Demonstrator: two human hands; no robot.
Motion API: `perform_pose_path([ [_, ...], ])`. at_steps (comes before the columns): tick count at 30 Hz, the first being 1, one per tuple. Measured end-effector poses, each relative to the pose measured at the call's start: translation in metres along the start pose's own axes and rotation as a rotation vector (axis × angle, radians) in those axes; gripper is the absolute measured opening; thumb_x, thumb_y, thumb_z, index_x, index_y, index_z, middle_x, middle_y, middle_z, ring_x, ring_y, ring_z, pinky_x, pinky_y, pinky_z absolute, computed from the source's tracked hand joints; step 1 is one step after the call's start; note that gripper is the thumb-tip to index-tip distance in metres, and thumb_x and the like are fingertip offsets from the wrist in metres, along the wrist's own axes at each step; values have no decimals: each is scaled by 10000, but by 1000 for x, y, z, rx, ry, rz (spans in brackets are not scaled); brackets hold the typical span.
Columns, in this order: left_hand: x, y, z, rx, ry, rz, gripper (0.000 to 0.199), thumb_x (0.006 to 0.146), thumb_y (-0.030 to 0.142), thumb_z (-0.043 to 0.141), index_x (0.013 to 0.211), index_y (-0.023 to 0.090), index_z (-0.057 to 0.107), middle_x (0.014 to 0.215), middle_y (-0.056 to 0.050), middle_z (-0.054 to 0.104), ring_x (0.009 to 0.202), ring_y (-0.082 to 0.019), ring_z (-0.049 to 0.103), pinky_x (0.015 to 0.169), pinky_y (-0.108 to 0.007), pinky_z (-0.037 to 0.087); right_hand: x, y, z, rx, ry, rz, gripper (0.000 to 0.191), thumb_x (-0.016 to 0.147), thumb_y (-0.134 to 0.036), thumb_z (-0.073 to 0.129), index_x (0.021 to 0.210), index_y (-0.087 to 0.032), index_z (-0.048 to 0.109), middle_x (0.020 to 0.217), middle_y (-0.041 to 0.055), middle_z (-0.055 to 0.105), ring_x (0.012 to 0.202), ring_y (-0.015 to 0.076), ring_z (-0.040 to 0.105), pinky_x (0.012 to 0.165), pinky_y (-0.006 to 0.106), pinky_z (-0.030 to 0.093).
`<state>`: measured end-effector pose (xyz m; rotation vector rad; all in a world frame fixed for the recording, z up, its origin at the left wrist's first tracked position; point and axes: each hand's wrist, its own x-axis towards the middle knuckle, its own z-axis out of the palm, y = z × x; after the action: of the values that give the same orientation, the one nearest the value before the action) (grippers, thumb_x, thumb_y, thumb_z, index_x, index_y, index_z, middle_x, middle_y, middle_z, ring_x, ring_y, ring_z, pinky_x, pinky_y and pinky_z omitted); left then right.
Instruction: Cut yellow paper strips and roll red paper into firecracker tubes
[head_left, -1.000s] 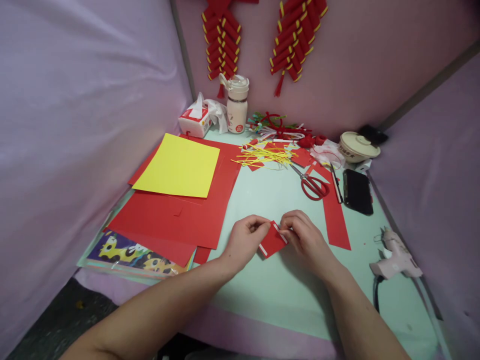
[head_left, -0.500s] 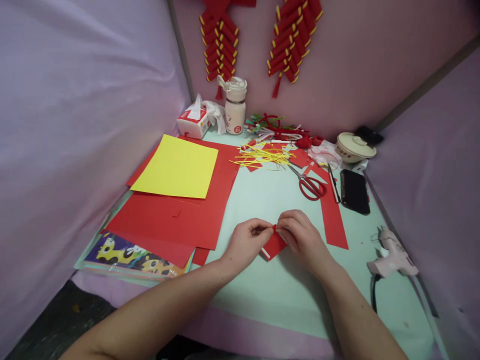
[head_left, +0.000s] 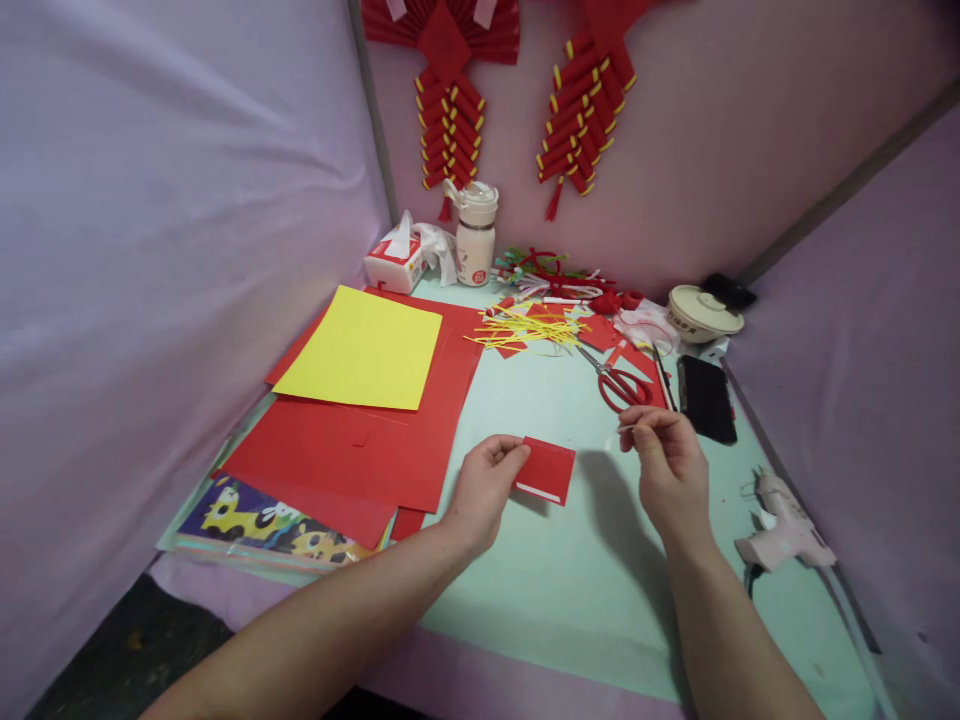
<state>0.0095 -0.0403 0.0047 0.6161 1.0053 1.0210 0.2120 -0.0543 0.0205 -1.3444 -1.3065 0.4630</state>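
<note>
My left hand (head_left: 484, 490) pinches the left edge of a small red paper rectangle (head_left: 549, 472), thumb on top. A white strip runs along the paper's near edge. Apart from it, to the right, my right hand (head_left: 673, 470) has its thumb and forefinger pressed together on a thin pale strip (head_left: 624, 429), too small to make out fully. Just beyond the right hand lie red-handled scissors (head_left: 624, 388), partly hidden by its fingers. Farther back is a loose pile of narrow yellow paper strips (head_left: 529, 325).
Large red sheets (head_left: 405, 460) with a yellow sheet (head_left: 360, 350) on them cover the left side. A phone (head_left: 707, 400) and a glue gun (head_left: 787, 525) with a cord lie right. A bottle (head_left: 475, 255) and tissue pack (head_left: 396, 268) stand behind; red firecracker decorations (head_left: 450, 130) hang above.
My hands were together on the red paper. The right hand has moved away rightward with a pale strip, while the left keeps the paper, now lying flatter. The camera view has tilted up slightly.
</note>
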Motion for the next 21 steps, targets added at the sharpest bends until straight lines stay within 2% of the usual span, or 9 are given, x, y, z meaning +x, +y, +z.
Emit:
perform_pose_path([
  [2, 1, -2, -1, -1, -7, 5, 219, 713, 342, 757, 796, 172, 647, 790, -12, 675, 730, -136, 603, 729, -268, 458, 13, 10, -6, -164, 8, 49, 114, 933, -336, 546, 903, -226, 558, 874, 44, 649, 696, 169, 585, 648, 316, 478],
  [4, 1, -4, -2, 5, -9, 12, 204, 721, 330, 750, 798, 173, 645, 779, -5, 672, 724, -133, 601, 723, -262, 451, 30, 21, -11, -406, -38, 26, 114, 892, -328, 579, 887, -220, 613, 794, 41, 665, 699, 199, 607, 668, 341, 478],
  [7, 1, -6, -2, 18, -8, 15, 207, 708, 329, 754, 791, 177, 642, 773, -6, 672, 724, -142, 606, 720, -266, 449, 60, 33, -6, -630, -189, -132, 205, 888, -253, 502, 893, -208, 702, 916, 93, 717, 847, 260, 653, 781, 419, 496],
  [9, 0, -6, -2, 34, -16, 13, 207, 703, 335, 750, 779, 177, 640, 772, -14, 675, 724, -151, 610, 720, -273, 451, 81, 31, 9, -670, -237, -256, 265, 896, -228, 474, 894, -192, 737, 1051, 130, 712, 981, 284, 647, 880, 459, 484],
  [12, -1, -8, -2, 55, -34, 22, 197, 709, 337, 734, 776, 174, 644, 774, -23, 679, 729, -159, 612, 725, -279, 453, 115, 16, 53, -631, -344, -306, 235, 891, -229, 533, 970, -182, 750, 1077, 126, 704, 976, 261, 649, 882, 417, 495],
  [17, -3, -8, -1, 51, -37, 2, 147, 719, 297, 707, 773, 179, 637, 764, -16, 675, 724, -161, 609, 719, -277, 452, 159, -11, 152, -759, -679, -219, 266, 903, -166, 546, 1082, -156, 742, 1126, 111, 708, 1045, 224, 621, 918, 319, 450],
  [19, -4, -7, 0, 54, -35, -5, 113, 719, 266, 692, 763, 183, 631, 754, -11, 670, 721, -160, 606, 719, -276, 451, 168, -14, 182, -787, -738, -218, 250, 889, -165, 574, 1066, -158, 751, 1138, 113, 697, 1070, 235, 603, 916, 314, 438],
  [21, -4, -7, 1, 70, -29, -6, 79, 717, 240, 677, 753, 188, 630, 740, -4, 662, 718, -159, 601, 719, -275, 449, 172, -13, 203, -818, -773, -207, 228, 885, -190, 599, 1049, -175, 756, 1162, 121, 676, 1105, 261, 578, 922, 340, 432],
])
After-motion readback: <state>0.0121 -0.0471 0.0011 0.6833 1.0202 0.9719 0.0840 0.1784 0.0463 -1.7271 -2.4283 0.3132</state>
